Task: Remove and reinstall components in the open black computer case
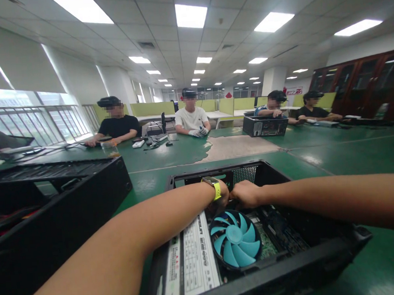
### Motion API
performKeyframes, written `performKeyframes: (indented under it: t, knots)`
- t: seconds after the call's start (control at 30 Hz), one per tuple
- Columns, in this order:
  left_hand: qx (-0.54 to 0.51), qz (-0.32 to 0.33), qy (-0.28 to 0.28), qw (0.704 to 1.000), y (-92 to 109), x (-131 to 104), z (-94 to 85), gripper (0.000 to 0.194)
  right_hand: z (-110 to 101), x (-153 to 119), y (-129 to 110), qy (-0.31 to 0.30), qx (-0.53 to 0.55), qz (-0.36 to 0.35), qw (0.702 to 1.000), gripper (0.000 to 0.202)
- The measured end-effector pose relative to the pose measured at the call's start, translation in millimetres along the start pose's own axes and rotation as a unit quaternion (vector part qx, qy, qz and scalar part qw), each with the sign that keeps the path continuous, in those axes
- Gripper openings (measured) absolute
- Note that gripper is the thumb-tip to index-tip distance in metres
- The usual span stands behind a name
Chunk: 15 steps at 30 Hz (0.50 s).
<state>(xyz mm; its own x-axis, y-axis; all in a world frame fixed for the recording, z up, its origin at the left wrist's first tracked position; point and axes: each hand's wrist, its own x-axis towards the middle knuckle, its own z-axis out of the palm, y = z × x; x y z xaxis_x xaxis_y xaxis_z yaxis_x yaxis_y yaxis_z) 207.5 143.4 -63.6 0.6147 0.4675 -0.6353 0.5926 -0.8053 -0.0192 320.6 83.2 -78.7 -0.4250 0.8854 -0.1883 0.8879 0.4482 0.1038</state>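
Fingers of left hand (221, 199) and right hand (245, 193) curled down inside open black metal computer case (327, 246), beyond blue-bladed round cooler fan (235, 240); grip contents hidden, cannot tell.

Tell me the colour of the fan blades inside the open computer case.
Light blue blades on the fan, set in a black ring; the head view shows it, just below both hands.

Open black computer case (261, 269) lying flat on the green table, near edge toward the camera. Inside: a blue-bladed cooler fan (236, 245) facing up, and just left of it a grey power supply (192, 261), label side up. Perforated rear wall at the far side.
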Motion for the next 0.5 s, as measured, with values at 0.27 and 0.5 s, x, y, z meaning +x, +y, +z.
performKeyframes:
  t: [0.27,0.5]
  knots:
    - [0.08,0.01,0.103,0.991,16,-73,-20.7,0.037,-41,-46,-11,0.02,0.02,0.045,0.999,0.033]
    - [0.102,0.217,0.431,0.87,49,-193,35.2,0.063,-47,-165,-72,0.22,0.059,-0.057,0.972,0.034]
